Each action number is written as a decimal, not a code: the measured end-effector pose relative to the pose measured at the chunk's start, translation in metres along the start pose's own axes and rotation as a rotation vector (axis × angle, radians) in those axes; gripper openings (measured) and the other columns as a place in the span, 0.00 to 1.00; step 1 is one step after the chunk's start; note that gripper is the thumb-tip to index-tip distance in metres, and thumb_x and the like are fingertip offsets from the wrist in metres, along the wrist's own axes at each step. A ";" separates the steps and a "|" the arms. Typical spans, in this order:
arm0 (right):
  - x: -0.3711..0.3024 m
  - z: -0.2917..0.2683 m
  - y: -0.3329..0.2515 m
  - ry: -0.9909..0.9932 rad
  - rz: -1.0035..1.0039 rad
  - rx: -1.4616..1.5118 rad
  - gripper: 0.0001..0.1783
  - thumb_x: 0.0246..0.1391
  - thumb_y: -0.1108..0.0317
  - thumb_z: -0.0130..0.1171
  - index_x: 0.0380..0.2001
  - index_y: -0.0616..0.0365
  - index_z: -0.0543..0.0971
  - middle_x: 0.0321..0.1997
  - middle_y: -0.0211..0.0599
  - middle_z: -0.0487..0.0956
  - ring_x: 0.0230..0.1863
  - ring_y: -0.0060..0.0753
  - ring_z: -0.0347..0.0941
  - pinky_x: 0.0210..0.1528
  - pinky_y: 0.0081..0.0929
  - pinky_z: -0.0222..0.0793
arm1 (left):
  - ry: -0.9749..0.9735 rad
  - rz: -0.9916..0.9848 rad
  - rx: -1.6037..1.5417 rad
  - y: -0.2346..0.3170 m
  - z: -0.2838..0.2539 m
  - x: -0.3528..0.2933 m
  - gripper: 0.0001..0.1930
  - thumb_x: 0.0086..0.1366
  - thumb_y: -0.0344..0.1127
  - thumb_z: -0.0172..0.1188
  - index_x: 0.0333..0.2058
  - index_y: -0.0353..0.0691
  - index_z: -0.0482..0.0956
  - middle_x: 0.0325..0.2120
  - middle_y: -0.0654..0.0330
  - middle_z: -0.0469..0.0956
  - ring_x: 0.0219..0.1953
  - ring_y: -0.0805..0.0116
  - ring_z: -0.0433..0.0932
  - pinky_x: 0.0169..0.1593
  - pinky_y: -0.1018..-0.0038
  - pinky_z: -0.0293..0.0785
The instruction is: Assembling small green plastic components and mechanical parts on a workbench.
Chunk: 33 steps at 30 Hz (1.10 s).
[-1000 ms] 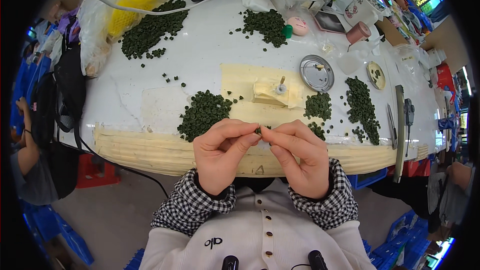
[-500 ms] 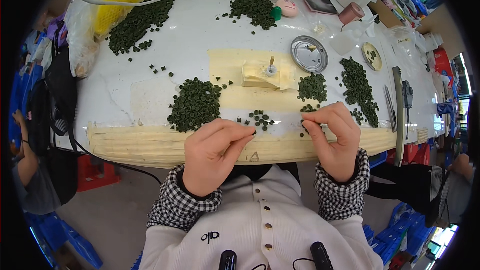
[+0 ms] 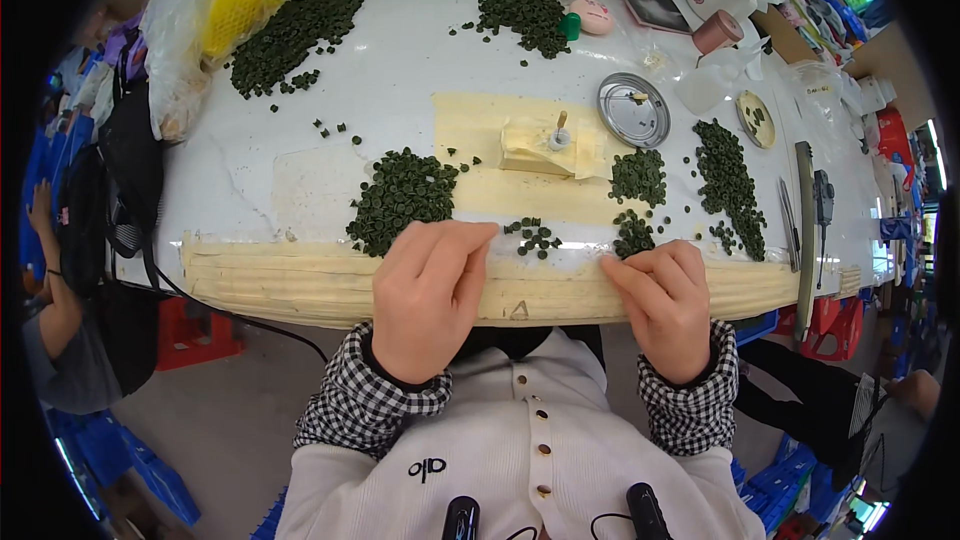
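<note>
My left hand (image 3: 428, 298) is closed in a pinch at the table's front, beside a large heap of small dark green pieces (image 3: 405, 195). Anything between those fingertips is hidden. A few similar green pieces (image 3: 532, 236) lie just right of its fingertips. Over the padded front edge, my right hand (image 3: 665, 305) has thumb and fingers drawn together; I cannot make out whether they hold a piece. Just beyond it sits a little cluster of green pieces (image 3: 633, 233), with another small heap (image 3: 638, 177) farther back.
A taped block with an upright pin (image 3: 560, 140) stands mid-table. Nearby are a round metal lid (image 3: 634, 110), a yellowish dish (image 3: 755, 120) and tweezers (image 3: 789, 225). More green heaps (image 3: 728, 180) lie right and far. A padded strip (image 3: 280, 285) lines the front edge.
My left hand has moved up and left, its fingertips now farther from me. The right hand has drawn back toward the front edge, and its thumb and fingers have come closer together.
</note>
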State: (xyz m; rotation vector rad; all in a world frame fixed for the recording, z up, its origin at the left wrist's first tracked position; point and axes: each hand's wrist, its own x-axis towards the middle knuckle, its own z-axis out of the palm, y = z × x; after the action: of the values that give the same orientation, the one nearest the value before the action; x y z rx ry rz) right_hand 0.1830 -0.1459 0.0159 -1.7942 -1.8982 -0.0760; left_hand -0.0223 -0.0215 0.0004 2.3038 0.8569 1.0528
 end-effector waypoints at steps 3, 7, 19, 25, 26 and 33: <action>-0.002 0.006 0.000 0.039 0.040 0.021 0.13 0.36 0.78 0.66 0.32 0.61 0.81 0.28 0.33 0.74 0.32 0.38 0.68 0.38 0.33 0.65 | 0.062 0.091 0.230 -0.009 -0.007 0.019 0.10 0.52 0.22 0.63 0.35 0.35 0.80 0.30 0.58 0.76 0.33 0.60 0.71 0.35 0.69 0.70; 0.001 0.010 -0.001 0.071 0.053 0.033 0.11 0.38 0.77 0.67 0.31 0.61 0.80 0.28 0.34 0.74 0.32 0.39 0.68 0.37 0.33 0.65 | 0.039 0.119 0.420 -0.013 0.003 0.043 0.07 0.54 0.25 0.63 0.34 0.37 0.81 0.32 0.60 0.75 0.36 0.60 0.69 0.37 0.69 0.69; 0.001 0.010 -0.001 0.105 0.066 -0.025 0.09 0.40 0.75 0.67 0.28 0.60 0.79 0.28 0.33 0.73 0.33 0.38 0.67 0.38 0.34 0.63 | 0.130 0.208 0.338 -0.017 0.006 0.045 0.07 0.49 0.22 0.63 0.29 0.35 0.78 0.29 0.60 0.76 0.34 0.61 0.71 0.37 0.70 0.70; 0.005 0.014 -0.004 0.139 0.114 0.150 0.08 0.42 0.78 0.66 0.28 0.62 0.77 0.27 0.37 0.75 0.30 0.41 0.70 0.34 0.32 0.66 | 0.043 -0.049 -0.220 0.015 -0.013 0.008 0.10 0.52 0.18 0.63 0.34 0.35 0.80 0.28 0.59 0.79 0.27 0.65 0.73 0.31 0.74 0.70; 0.006 0.015 -0.008 0.157 0.143 0.229 0.08 0.43 0.79 0.66 0.28 0.62 0.77 0.27 0.38 0.75 0.29 0.41 0.71 0.33 0.31 0.67 | -0.017 -0.121 -0.338 0.021 -0.010 0.001 0.11 0.51 0.18 0.63 0.35 0.35 0.80 0.28 0.59 0.80 0.27 0.64 0.73 0.30 0.74 0.71; 0.025 0.012 -0.024 0.131 0.170 0.510 0.09 0.46 0.81 0.64 0.33 0.64 0.80 0.29 0.39 0.80 0.29 0.33 0.76 0.33 0.25 0.71 | -0.158 -0.309 -0.807 0.017 0.007 -0.016 0.09 0.59 0.21 0.60 0.40 0.33 0.80 0.30 0.60 0.80 0.30 0.76 0.74 0.31 0.79 0.71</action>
State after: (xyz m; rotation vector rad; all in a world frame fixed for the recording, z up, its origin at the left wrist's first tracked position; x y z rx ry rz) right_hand 0.1565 -0.1214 0.0231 -1.5438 -1.4952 0.3156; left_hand -0.0190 -0.0460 -0.0011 1.4978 0.5529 0.8501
